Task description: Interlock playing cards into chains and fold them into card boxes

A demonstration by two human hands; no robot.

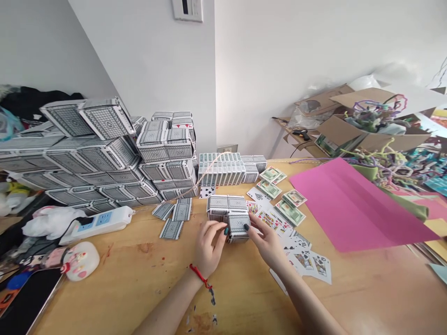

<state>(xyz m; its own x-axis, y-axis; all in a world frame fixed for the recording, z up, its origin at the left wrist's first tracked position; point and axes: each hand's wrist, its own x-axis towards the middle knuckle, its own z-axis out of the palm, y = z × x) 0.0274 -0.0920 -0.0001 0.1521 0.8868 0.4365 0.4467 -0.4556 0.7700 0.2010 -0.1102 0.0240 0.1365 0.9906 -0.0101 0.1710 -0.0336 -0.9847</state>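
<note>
A box folded from playing cards [239,223] sits on the table in front of a joined pair of card boxes [226,203], close against it. My left hand [210,244] has its fingers curled in at the left side of the front box, thumb pressed near its edge. On the other side, my right hand [266,241] grips the same box, thumb on its near right corner and fingers partly hidden behind it. Loose face-up playing cards [270,221] fan out beside my right hand. Face-down cards [182,209] lie left of the boxes.
Stacked card boxes [104,149] rise along the left and back. Card packs [221,168] stand in a row behind. Small bundles of printed notes [289,211] lie beside pink paper [359,204]. A power strip [104,224] is left; an open carton [375,139] is right.
</note>
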